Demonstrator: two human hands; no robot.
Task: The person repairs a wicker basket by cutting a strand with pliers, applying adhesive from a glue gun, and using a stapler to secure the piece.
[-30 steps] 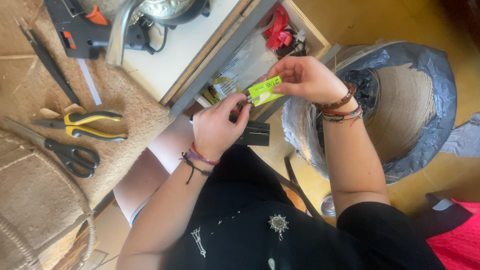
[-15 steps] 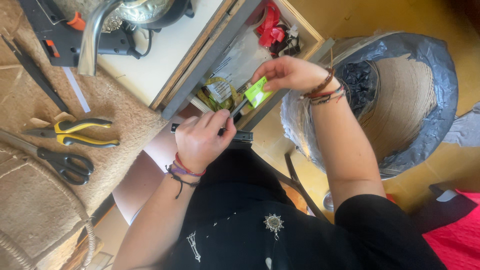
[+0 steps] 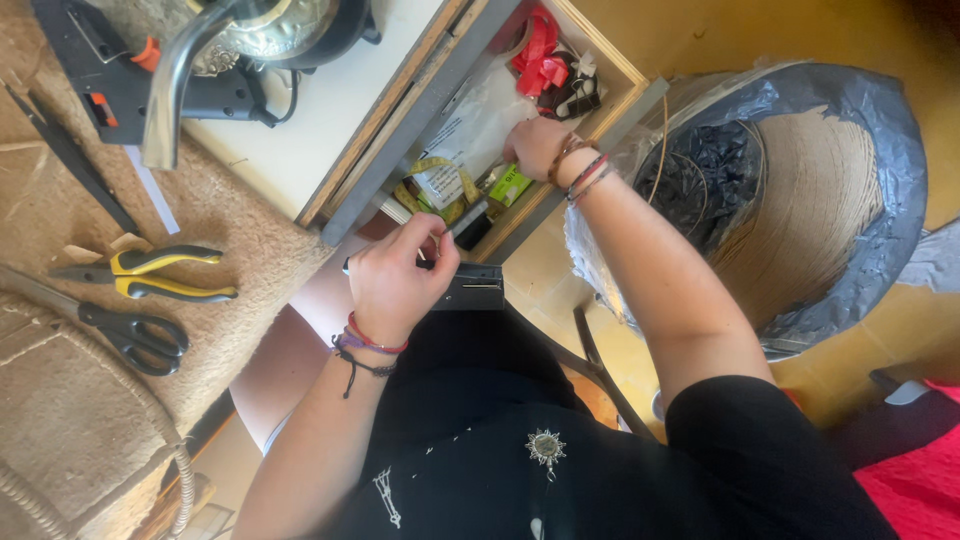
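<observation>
Woven brown matting (image 3: pixel 60 470) covers the worktop at the left, the biggest surface in view, and opposite it a wide basket (image 3: pixel 800 190) lined with grey plastic stands on the floor. Between them a shallow wooden drawer (image 3: pixel 600 45) is pulled open, crowded with a white packet (image 3: pixel 455 130), red ribbon (image 3: pixel 535 50) and a yellow tape measure (image 3: pixel 430 165). On the matting lie black scissors (image 3: pixel 130 335) and, just above them, yellow-handled pliers (image 3: pixel 150 275); a black glue gun (image 3: pixel 150 85) rests on the white board further up.

Her right hand (image 3: pixel 535 145) is down in the drawer, fingers curled among the contents; whether they grip anything cannot be told, though a small green packet (image 3: pixel 512 183) lies just beside the wrist. The left hand (image 3: pixel 395 280) is closed around a thin blade tool (image 3: pixel 465 215), pinched near its dark handle with the metal tip pointing toward the drawer edge.

That tool looks light, stiff and narrow, likely sharp at the tip, so it is best held well back on the handle, as now. The green packet seems flat, light and a little slick, easiest taken by an edge between thumb and forefinger.
</observation>
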